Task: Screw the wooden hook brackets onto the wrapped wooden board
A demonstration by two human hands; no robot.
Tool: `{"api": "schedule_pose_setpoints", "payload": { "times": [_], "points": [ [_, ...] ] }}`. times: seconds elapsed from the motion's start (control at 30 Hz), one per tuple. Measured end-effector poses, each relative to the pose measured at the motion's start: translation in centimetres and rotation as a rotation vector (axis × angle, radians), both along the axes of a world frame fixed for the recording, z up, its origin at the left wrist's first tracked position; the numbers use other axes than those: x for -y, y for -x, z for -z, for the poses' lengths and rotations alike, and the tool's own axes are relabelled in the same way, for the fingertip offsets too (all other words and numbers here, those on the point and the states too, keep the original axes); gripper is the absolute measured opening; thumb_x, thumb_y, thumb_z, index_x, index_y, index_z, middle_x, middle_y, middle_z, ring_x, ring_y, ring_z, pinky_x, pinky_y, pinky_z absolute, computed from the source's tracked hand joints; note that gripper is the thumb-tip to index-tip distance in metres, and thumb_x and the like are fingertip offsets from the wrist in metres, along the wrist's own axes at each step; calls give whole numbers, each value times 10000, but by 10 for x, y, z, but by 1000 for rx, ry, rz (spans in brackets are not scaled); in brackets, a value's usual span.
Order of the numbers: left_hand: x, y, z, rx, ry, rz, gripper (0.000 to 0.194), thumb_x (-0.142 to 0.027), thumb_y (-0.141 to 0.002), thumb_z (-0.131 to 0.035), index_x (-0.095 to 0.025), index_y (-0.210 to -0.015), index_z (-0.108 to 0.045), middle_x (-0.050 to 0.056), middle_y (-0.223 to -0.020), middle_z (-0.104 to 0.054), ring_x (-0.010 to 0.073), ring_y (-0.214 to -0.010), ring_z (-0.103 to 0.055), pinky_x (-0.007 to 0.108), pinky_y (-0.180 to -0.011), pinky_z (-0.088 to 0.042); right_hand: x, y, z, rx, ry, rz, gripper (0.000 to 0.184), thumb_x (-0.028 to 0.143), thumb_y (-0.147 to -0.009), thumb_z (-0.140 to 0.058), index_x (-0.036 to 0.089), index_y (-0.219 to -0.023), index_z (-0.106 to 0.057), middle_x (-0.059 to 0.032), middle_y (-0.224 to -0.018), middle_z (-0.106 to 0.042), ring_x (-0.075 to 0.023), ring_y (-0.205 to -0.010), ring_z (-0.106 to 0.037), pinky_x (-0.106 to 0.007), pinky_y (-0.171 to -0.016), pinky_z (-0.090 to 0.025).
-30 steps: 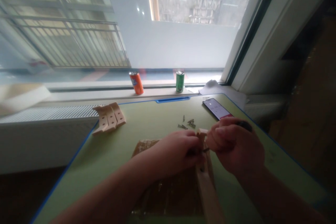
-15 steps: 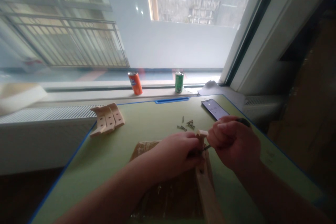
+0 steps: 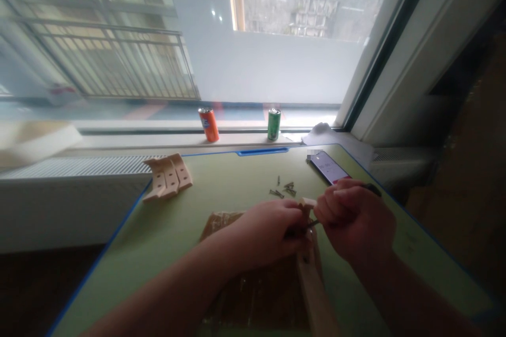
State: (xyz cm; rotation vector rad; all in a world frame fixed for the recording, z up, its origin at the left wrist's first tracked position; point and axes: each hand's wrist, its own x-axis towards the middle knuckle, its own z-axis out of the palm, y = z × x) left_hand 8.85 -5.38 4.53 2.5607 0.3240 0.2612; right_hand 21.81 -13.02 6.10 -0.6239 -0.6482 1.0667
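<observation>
My right hand (image 3: 356, 216) is closed round the dark handle of a screwdriver (image 3: 312, 225), whose metal shaft points left toward a pale wooden piece (image 3: 307, 203). Close by, my left hand (image 3: 272, 229) has its fingers wrapped on that wooden piece, where the shaft's tip disappears behind them. A long wooden bar (image 3: 314, 287) with a hole near its upper end runs from there toward me. Under my left hand lies a brown block wrapped in clear plastic (image 3: 261, 300). Several loose screws (image 3: 290, 188) lie on the table just beyond my hands.
Drilled wooden pieces (image 3: 169, 178) stand side by side at the green table's (image 3: 130, 253) left edge. A phone (image 3: 328, 167) lies at the back right. An orange can (image 3: 208, 125) and a green can (image 3: 273, 124) stand on the windowsill. White cloth or paper (image 3: 336, 139) lies behind the phone.
The whole view has shifted slightly, so things appear a little further right. Both hands keep their hold; the right hand and screwdriver look slightly turned.
</observation>
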Motion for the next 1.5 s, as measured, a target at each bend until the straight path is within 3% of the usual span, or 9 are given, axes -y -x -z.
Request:
{"api": "schedule_pose_setpoints", "payload": {
  "times": [0.27, 0.47, 0.63, 0.8, 0.93, 1.07, 1.17, 1.3, 1.5],
  "points": [
    [-1, 2, 0, 34, -30, 4, 171, -326, -754, -578, -177, -838, -587, 34, -896, -568, 145, -765, -518, 245, -688, -411, 0, -6, 3, -66, 42, 37, 359, 147, -709, -491, 192, -457, -238, 76, -392, -175, -67, -343, -175, -234, -348, -180],
    [1, 4, -4, 47, -64, 13, 193, -346, -764, -575, -159, -806, -593, 27, -836, -563, 124, -719, -512, 224, -638, -395, 2, -26, 6, 147, 57, -3, 361, 489, -799, -408, 191, -646, -543, -12, -612, -528, -154, -613, -534, -319, -602, -462],
    [1, 5, -3, 91, -83, 39, 187, -334, -760, -581, -151, -798, -579, 22, -831, -565, 115, -703, -504, 217, -619, -389, -2, -49, 11, 609, 138, 265, 306, 442, -796, -521, 191, -915, -649, -57, -877, -625, -171, -808, -578, -313, -725, -469],
    [2, 6, -4, 109, -64, 37, 202, -347, -757, -587, -155, -819, -587, 16, -811, -567, 113, -698, -503, 220, -626, -394, 3, -53, 9, 856, -18, 318, 365, 321, -753, -609, 237, -1105, -564, -23, -834, -614, -135, -655, -565, -286, -604, -477],
    [5, 6, -6, 124, -22, 28, 186, -314, -799, -536, -162, -888, -598, 32, -877, -585, 129, -775, -518, 237, -695, -404, 8, -57, 8, 910, -105, 313, 358, 294, -840, -456, 236, -1182, -547, -56, -942, -645, -125, -620, -544, -293, -572, -462],
    [9, 7, -10, 93, 23, -103, 195, -318, -838, -464, -156, -883, -562, 6, -767, -571, 100, -668, -484, 218, -615, -386, 11, -63, 5, 973, -120, 298, 355, 270, -827, -478, 239, -1172, -556, -56, -932, -662, -124, -599, -541, -296, -564, -460],
    [11, 13, -27, 87, 37, -187, 224, -350, -841, -453, -144, -835, -541, -10, -701, -534, 78, -604, -436, 199, -555, -362, 13, -65, 2, 984, -131, 298, 314, 273, -808, -523, 223, -1111, -588, -60, -889, -669, -149, -665, -585, -291, -566, -468],
    [16, 17, -73, 27, 42, -150, 281, -412, -831, -464, -148, -845, -560, -1, -723, -552, 71, -599, -442, 193, -537, -363, 11, -63, 1, 970, -102, 338, 316, 304, -803, -538, 208, -1098, -599, -46, -806, -670, -145, -641, -593, -300, -588, -480],
    [19, -18, -127, 142, -109, -249, 351, -495, -776, -506, -182, -910, -592, 30, -858, -615, 114, -705, -532, 241, -609, -427, 7, -58, 3, 1000, -73, 515, 309, 362, -710, -644, 205, -976, -654, -12, -685, -619, -132, -586, -541, -282, -563, -463]
  ]
}}
